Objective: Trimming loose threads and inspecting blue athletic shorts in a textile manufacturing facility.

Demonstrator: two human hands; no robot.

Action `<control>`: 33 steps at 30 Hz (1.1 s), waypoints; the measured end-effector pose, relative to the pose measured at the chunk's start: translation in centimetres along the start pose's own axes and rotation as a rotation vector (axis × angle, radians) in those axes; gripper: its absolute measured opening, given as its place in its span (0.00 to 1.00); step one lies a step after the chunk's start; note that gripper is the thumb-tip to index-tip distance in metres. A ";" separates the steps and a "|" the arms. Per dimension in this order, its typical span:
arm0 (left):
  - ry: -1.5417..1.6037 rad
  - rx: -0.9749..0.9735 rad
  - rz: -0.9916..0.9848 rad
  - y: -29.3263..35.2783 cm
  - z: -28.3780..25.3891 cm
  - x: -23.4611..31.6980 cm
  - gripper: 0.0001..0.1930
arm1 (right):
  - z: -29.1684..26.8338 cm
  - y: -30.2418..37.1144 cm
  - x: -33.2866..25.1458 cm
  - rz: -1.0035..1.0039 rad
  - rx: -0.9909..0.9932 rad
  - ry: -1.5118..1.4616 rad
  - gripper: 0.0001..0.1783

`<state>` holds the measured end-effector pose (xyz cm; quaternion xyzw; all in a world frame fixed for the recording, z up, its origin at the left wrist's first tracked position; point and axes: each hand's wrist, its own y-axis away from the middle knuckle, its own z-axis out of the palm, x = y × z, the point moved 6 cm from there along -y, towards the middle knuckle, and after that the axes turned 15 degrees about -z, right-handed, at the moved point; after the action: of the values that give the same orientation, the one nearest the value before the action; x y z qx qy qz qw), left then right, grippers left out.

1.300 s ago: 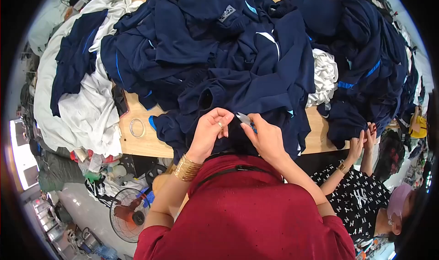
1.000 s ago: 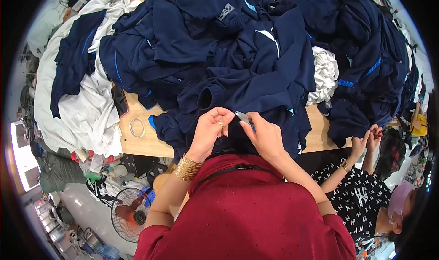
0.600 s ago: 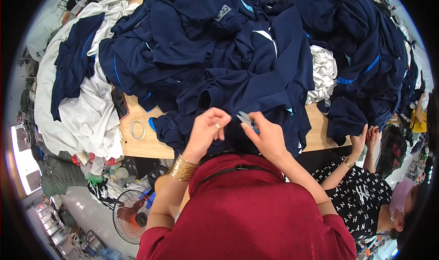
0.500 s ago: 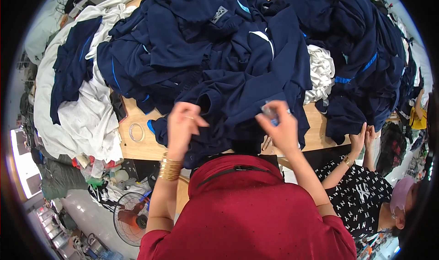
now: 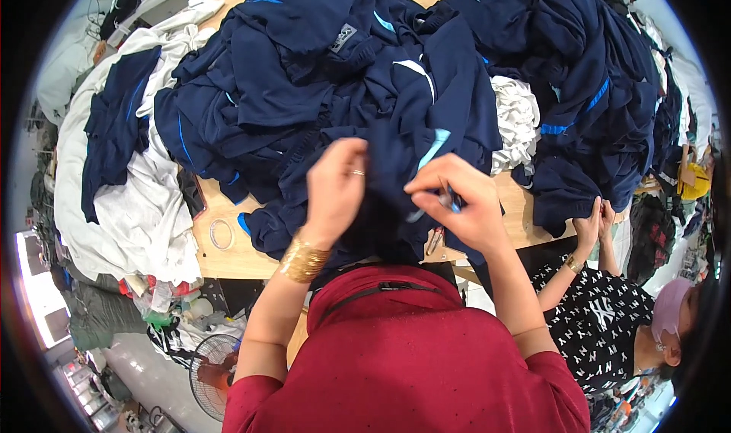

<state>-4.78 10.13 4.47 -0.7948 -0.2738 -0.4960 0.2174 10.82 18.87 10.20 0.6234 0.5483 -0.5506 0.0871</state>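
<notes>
A navy garment with a light-blue strip hangs between my two hands above the table's near edge. My left hand, a ring on one finger and gold bangles at the wrist, is closed on its left side; the fingertips are smeared by motion. My right hand is closed, thumb and forefinger pinched at the garment's right side. Within its palm shows a small blue and metal tool, mostly hidden by the fingers. Right behind the hands rises a big pile of navy garments with blue and white trims.
White cloth drapes over the table's left end. A clear ring lies on the wooden tabletop. White bundled fabric sits between the piles. A co-worker's hands hold navy cloth at the right. A fan stands lower left.
My left hand has moved right and up and closed on the garment. My right hand has shifted slightly left and down to it. The light-blue strip has come into sight between them.
</notes>
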 end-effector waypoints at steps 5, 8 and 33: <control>0.110 0.147 -0.340 -0.8 -8.6 -6.5 0.07 | -3.0 4.8 7.1 0.423 0.155 0.151 0.08; -0.014 0.180 -0.462 0.3 -10.3 -10.3 0.06 | -1.9 7.2 10.4 0.449 0.273 0.090 0.09; 0.771 -0.206 -0.569 2.5 -2.0 -3.5 0.11 | 1.5 4.4 11.8 0.422 0.051 0.565 0.22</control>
<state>-5.70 6.24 1.90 -0.4643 -0.3290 -0.8185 0.0792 10.93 23.07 -1.74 0.8526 0.3959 -0.3399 0.0283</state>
